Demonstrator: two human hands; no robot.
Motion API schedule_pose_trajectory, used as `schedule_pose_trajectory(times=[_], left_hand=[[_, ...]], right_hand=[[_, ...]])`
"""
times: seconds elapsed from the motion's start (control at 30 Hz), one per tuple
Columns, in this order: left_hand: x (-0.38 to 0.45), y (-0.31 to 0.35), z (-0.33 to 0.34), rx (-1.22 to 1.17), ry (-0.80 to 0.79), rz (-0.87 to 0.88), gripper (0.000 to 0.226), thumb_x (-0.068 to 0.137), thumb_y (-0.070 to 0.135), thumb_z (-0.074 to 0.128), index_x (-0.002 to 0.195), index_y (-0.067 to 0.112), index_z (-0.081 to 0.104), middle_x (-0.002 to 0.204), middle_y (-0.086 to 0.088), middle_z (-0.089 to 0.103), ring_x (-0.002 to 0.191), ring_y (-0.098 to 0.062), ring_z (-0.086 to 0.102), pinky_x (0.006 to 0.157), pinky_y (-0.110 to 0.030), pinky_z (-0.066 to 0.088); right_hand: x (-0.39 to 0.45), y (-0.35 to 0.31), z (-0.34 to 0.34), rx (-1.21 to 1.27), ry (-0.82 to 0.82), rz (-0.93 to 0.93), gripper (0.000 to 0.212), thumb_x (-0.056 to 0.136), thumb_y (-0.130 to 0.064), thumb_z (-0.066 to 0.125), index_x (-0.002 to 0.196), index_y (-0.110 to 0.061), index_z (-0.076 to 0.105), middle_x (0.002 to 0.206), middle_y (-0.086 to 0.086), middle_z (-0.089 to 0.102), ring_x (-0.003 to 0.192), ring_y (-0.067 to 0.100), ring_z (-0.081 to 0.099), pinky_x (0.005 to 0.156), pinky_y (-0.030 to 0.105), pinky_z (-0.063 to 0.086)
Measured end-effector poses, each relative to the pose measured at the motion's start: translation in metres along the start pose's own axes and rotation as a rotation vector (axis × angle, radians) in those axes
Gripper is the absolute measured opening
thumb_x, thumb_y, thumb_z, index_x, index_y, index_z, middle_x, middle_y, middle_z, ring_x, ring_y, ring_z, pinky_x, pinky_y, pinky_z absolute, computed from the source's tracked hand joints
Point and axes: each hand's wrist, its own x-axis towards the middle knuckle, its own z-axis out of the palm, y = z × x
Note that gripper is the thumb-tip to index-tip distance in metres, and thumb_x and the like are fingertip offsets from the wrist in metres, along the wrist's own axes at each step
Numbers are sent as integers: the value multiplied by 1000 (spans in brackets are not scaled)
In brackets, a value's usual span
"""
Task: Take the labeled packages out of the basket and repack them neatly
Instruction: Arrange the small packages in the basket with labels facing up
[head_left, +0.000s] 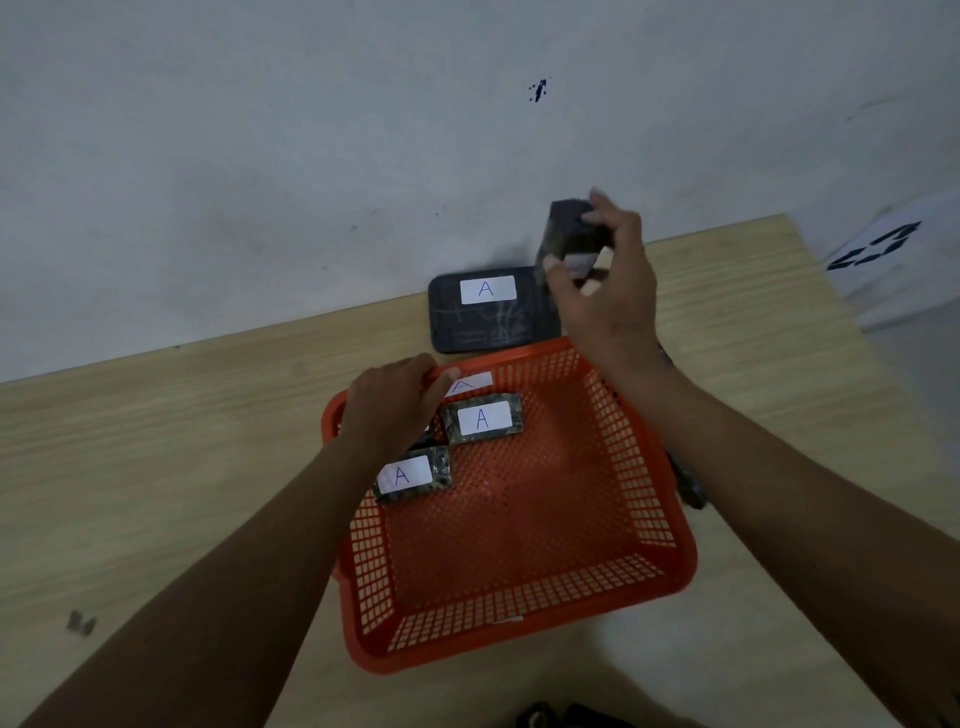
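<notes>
An orange mesh basket (524, 618) sits on the wooden table. Inside, near its far left corner, lie dark packages with white "A" labels: one in the middle (483, 419), one nearer me (411, 476), and a third (470, 383) against the far wall, mostly hidden. My left hand (392, 405) grips the basket's far left rim. My right hand (605, 291) is raised beyond the basket, holding a small dark package (565, 231) upright in the air. A larger dark flat package (491, 309) with an "A" label lies on the table behind the basket.
A grey wall (363, 156) runs right behind the table's far edge. A dark object (688, 483) lies beside the basket's right side, partly under my right forearm. A small grey clip (81, 622) sits at the near left. A white sheet with black marks (878, 247) is at far right.
</notes>
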Motion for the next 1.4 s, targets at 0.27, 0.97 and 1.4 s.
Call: schedule_pose_trajectory(times=[0.27, 0.97, 1.4], left_hand=[[-1, -2, -2, -19, 8, 36, 47, 98, 59, 31, 90, 21, 58, 70, 4, 58, 62, -19, 57, 61, -31, 44], [-4, -5, -1, -102, 20, 68, 44, 100, 53, 32, 99, 22, 63, 72, 9, 57, 63, -14, 56, 65, -30, 44], [-1, -10, -6, -145, -83, 83, 39, 101, 47, 32, 108, 22, 62, 79, 9, 59, 70, -14, 58, 66, -31, 44]], right_hand=[[-105, -6, -5, -111, -536, 399, 38, 80, -41, 75, 115, -36, 59, 112, -10, 54, 101, 5, 53, 87, 22, 42], [-162, 19, 1, -541, -734, -15, 63, 81, -38, 73, 139, -27, 51, 144, 1, 48, 130, 20, 44, 104, 40, 45], [-145, 25, 16, -493, -806, -83, 53, 85, -24, 72, 136, -20, 57, 139, 0, 51, 127, 17, 47, 106, 26, 38]])
